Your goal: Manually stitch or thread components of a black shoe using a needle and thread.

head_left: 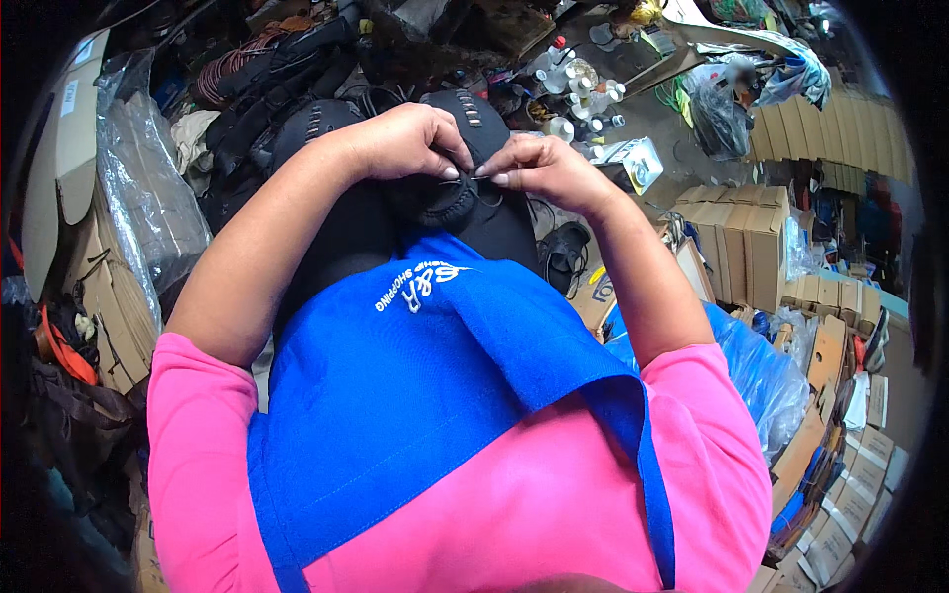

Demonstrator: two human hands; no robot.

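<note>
Black ribbed-edged piece (450,210) rests on a person's dark-clad lap (341,242), beyond a blue apron (386,395), partly covered by the left hand (415,141) and near the right hand (549,170). Each thumb and forefinger pinch closely; what they grip is too small to tell. White bottles (581,94), cardboard boxes (736,242) and plastic sheeting (153,188) crowd the grey-floored room.

White lettering (425,285) on blue apron (366,415); writing (69,97) on carton (73,148).
</note>
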